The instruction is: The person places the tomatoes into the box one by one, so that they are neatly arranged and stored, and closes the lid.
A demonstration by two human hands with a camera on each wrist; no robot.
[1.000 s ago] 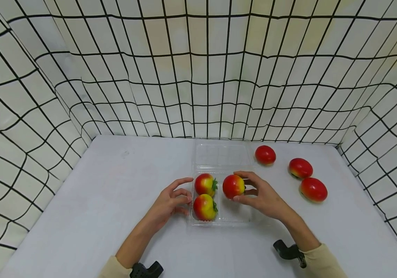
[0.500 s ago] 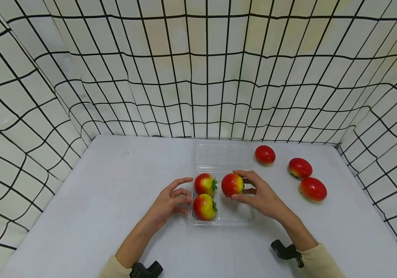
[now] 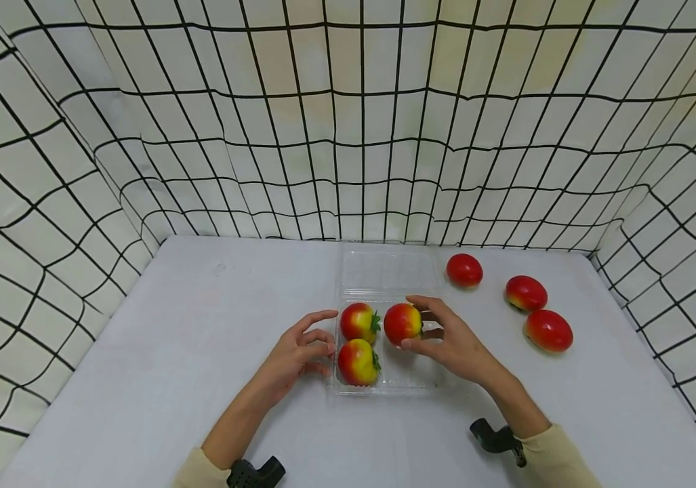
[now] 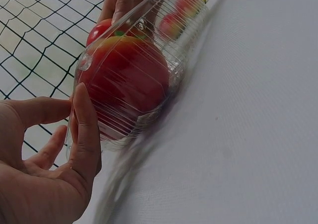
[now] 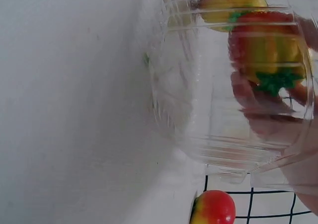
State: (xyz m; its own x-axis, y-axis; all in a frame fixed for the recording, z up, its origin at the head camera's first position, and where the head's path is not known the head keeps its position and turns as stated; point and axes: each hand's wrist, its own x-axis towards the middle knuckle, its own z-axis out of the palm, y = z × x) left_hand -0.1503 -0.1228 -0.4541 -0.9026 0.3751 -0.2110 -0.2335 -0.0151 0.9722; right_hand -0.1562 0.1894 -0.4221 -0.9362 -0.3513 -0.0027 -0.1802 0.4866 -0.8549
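Observation:
In the head view, an open clear plastic clamshell box (image 3: 408,386) lies on the table. Two red-and-yellow tomatoes with green leafy tops, a far one (image 3: 358,322) and a near one (image 3: 358,362), sit in its left half. My left hand (image 3: 299,352) holds the box's left rim, thumb and fingers at the edge, as the left wrist view also shows. My right hand (image 3: 454,339) grips another tomato (image 3: 401,324) in the box's far right part, fingers and thumb around its leafy end. Through the clear wall in the right wrist view, that tomato's green top (image 5: 278,81) shows.
Three more red tomatoes lie right of the box: one (image 3: 464,270) beside the lid, one (image 3: 526,293) farther right and one (image 3: 549,331) nearest. The transparent lid (image 3: 390,269) lies folded back. Black netting (image 3: 362,135) over white walls encloses the table's back and sides.
My right hand has moved slightly left with its tomato, closer to the far tomato in the left half. My left hand stays at the box's rim.

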